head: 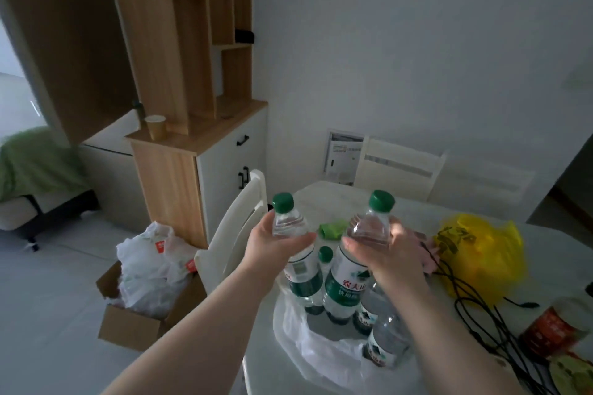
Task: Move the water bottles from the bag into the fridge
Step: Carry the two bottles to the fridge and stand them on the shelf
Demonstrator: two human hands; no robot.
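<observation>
With the left hand (pixel 272 250) curled round the first water bottle (pixel 303 279) at its shoulder and the right hand (pixel 394 256) round the second water bottle (pixel 346 285), both at the clear bag (pixel 301 340) on the near table (pixel 340 196), lift straight up, clear of the remaining bottles (pixel 385 343).

"农夫山" on green water bottle label (pixel 346 290)

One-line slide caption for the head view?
Left hand and right hand each grip a water bottle at the white bag.
</observation>
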